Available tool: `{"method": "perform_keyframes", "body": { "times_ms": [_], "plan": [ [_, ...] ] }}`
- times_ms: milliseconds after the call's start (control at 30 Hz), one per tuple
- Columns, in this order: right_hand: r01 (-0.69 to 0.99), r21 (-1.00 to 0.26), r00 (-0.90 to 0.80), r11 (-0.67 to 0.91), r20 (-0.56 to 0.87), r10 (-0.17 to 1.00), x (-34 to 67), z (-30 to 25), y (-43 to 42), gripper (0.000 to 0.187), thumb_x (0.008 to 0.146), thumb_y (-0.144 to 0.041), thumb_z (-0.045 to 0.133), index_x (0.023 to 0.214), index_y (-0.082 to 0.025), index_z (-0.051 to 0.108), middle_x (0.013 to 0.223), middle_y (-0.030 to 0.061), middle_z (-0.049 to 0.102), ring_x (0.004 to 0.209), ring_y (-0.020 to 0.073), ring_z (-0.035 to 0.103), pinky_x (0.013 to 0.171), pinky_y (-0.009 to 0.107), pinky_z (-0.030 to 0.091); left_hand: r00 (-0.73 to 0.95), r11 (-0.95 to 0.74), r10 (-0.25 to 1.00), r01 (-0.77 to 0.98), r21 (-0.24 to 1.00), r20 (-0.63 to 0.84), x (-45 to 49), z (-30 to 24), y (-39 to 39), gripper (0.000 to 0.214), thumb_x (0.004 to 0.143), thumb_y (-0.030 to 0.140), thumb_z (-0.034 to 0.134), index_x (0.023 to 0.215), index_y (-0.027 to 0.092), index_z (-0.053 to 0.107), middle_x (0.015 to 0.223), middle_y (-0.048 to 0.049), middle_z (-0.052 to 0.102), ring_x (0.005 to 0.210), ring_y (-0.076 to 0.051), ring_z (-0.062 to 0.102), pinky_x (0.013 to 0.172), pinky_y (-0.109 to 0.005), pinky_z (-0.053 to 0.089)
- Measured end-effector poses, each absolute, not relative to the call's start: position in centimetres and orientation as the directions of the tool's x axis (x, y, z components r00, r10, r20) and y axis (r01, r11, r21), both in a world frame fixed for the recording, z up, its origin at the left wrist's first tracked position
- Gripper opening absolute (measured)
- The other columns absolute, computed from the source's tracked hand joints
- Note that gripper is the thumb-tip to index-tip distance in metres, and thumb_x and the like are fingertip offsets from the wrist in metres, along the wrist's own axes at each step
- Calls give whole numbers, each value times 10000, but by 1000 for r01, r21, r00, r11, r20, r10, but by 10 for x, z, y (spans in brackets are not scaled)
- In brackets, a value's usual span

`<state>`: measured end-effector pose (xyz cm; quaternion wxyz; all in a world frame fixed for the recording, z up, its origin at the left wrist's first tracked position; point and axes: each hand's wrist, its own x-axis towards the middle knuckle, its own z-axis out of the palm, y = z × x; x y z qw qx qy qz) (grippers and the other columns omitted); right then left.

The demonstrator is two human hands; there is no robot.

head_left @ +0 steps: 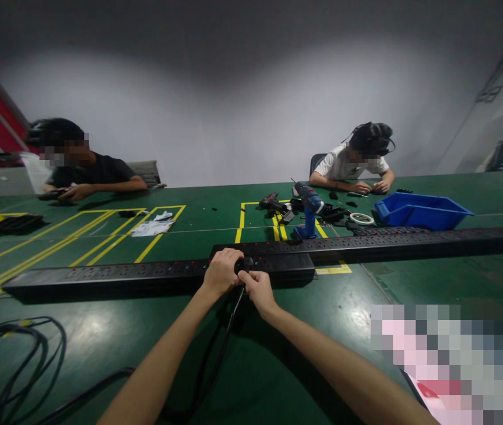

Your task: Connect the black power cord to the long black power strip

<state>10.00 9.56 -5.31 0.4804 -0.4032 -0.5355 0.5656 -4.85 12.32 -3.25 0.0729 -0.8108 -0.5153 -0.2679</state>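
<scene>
A long black power strip [114,278] with rows of sockets and small red marks lies across the green table before me. At its right part, my left hand [223,273] is closed around a black plug [246,264] at the strip's top. My right hand [258,290] pinches the black cable [232,321] just below the plug, its fingertips close to the left hand. Between the fingers the plug is partly hidden, and I cannot tell how deep it sits in a socket. From there the cable hangs down toward the table's near side.
Behind it runs a second power strip [393,242]. A blue cordless drill [308,212], another drill [271,202], a blue bin [424,211] and a white ring [361,219] stand farther back. Coiled cable [41,348] lies front left. Two people sit across the table.
</scene>
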Motion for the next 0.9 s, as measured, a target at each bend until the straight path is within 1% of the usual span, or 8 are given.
{"method": "perform_keyframes", "body": {
  "times_ms": [167,333,500,600,667,733,833,900],
  "plan": [
    [-164,-986,-264,-29,16,964,104,-50,96,444,779,-549,642,618,-137,606,424,-58,392,369,54,285,385,222,189,307,-444,806,879,174,507,-47,-31,123,288,763,290,564,1029,193,618,1111,-100,667,1064,-279,571,917,-418,438],
    [-262,-959,-307,-110,-26,951,103,-47,99,476,761,-602,648,621,-152,583,409,-80,346,345,43,239,358,213,158,321,-460,803,870,179,502,-47,-28,122,322,776,369,583,1041,187,613,1101,-105,667,1055,-290,571,915,-428,440],
    [-296,-943,-272,-150,-67,960,99,-44,97,489,761,-626,636,621,-166,547,397,-87,331,338,42,231,353,209,145,334,-472,801,863,182,497,-47,-25,119,335,782,359,559,1063,184,610,1119,-110,662,1066,-291,569,918,-432,437],
    [-291,-947,-242,-136,-65,968,97,-45,95,477,772,-616,626,629,-170,536,400,-86,339,342,43,235,359,208,148,338,-476,801,860,183,494,-47,-24,119,338,765,356,576,1052,183,613,1115,-111,662,1065,-291,570,921,-432,440],
    [-270,-957,-232,-110,-46,972,97,-46,93,467,775,-601,626,619,-172,526,408,-84,345,348,43,240,365,210,150,326,-464,809,865,192,489,-47,-25,119,304,759,325,578,1028,190,619,1104,-106,666,1063,-290,571,924,-433,441],
    [-246,-965,-223,-86,-30,974,96,-48,91,466,776,-595,622,602,-177,509,414,-84,339,355,44,237,373,214,151,300,-441,821,873,207,486,-46,-26,120,268,750,244,564,1007,198,625,1096,-98,671,1068,-283,573,932,-429,440],
    [-227,-972,-214,-62,-12,977,96,-52,89,473,780,-604,606,592,-183,496,418,-82,332,368,51,245,386,221,161,281,-429,828,875,225,485,-46,-27,121,297,716,140,543,993,200,631,1098,-89,678,1082,-275,571,950,-426,437],
    [-212,-976,-216,-47,0,976,97,-54,88,475,780,-610,600,593,-185,498,420,-78,337,375,56,259,392,225,166,281,-432,828,872,232,486,-46,-27,121,311,697,124,551,988,197,632,1107,-86,680,1091,-276,567,957,-429,438]
  ]
}}
